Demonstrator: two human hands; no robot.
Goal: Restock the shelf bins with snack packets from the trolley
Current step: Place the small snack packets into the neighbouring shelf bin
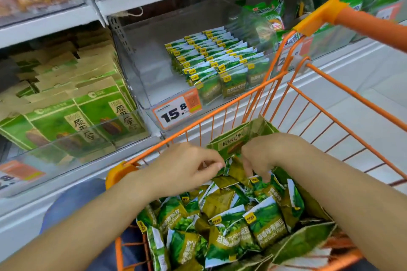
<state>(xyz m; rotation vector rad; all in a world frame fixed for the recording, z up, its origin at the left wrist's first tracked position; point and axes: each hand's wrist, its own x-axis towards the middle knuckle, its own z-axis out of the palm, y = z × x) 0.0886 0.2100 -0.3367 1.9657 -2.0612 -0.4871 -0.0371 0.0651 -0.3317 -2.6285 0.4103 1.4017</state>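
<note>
Several small green snack packets [259,224] lie heaped in the orange trolley [343,125]. My left hand [187,167] hovers over the near end of the heap with curled fingers, thumb tip against the index finger; whether it pinches a packet is unclear. My right hand [264,156] reaches down into the heap, fingers curled among the packets beside a larger green bag [233,138]. Straight ahead, a clear shelf bin [141,66] holds neat rows of matching packets [211,59] in its right half; its left half is bare.
A price tag reading 15.8 [176,110] hangs on the bin's front. Left of it, a bin of green and brown boxes [66,99]. Green bags [264,15] fill the bins at the right. The trolley handle [370,26] crosses the upper right. White floor lies beyond.
</note>
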